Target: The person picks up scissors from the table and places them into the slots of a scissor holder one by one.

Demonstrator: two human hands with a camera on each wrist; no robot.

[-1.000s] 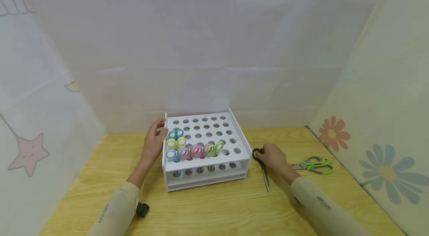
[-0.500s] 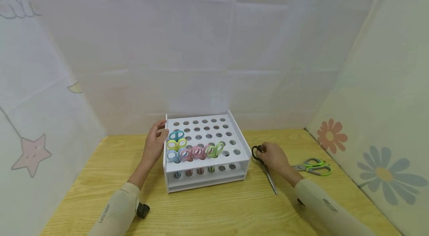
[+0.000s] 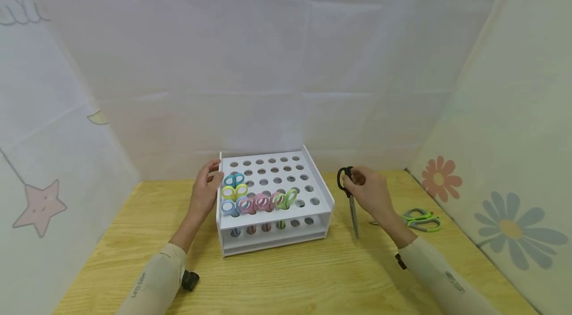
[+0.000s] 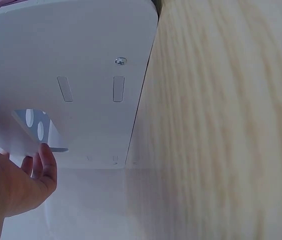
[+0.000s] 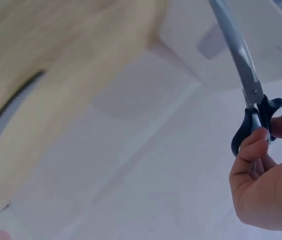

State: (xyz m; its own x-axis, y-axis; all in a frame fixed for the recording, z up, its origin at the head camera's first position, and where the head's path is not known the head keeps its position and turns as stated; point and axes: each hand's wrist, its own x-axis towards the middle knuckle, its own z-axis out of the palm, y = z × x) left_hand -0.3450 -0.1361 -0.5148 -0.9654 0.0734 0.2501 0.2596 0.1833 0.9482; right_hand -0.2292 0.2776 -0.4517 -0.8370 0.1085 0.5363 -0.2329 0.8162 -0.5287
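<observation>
My right hand pinches the handles of a pair of black-handled scissors, which hangs blades down to the right of the rack. In the right wrist view, thumb and fingers grip the scissors' handle loops, and the blades are closed. At the left of a white holed rack, my left hand holds its side panel, fingers curled beside the cutout in the left wrist view. Several small scissors stand in the rack: teal, yellow, light blue, pink and green.
Green-and-grey scissors lie on the wooden table to the right, partly behind my right wrist. Pale cloth walls with printed flowers and a star enclose the table at the back and sides. A black piece sits at my left sleeve.
My right hand has lifted the black-handled scissors up from beside the rack, and their blades have swung to point downward. My left hand stays on the rack.
</observation>
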